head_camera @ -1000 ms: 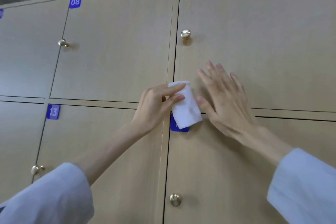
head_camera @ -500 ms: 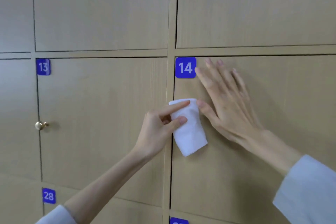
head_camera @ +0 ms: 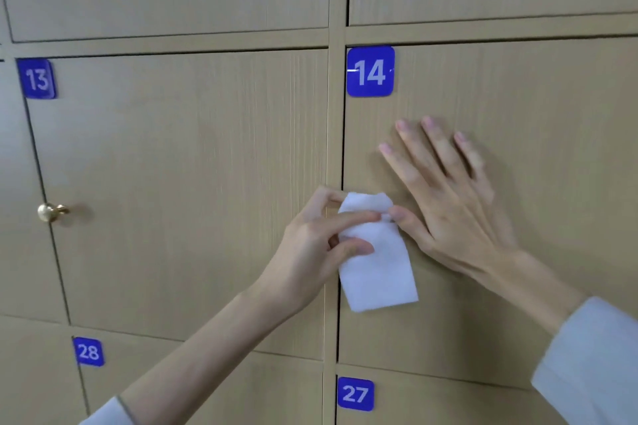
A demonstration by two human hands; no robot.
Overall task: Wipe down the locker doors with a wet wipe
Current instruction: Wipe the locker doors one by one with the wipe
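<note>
Currently, wipe [head_camera: 376,262]: soft, light, limp; left hand [head_camera: 310,248] pinches its top, below the 14 plate [head_camera: 370,71].
Right hand [head_camera: 448,197]: flat, fingers straight, holding nothing.

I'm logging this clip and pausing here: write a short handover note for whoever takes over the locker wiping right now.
Left hand pinches the folded wet wipe at the left edge of door 14.
Right hand lies flat, fingers straight, on door 14, its thumb touching the wipe.
Done: cannot tell from this frame which doors are wiped.
Left: wipe door 14, then doors 13, 27 and 28, if still unwiped.
</note>
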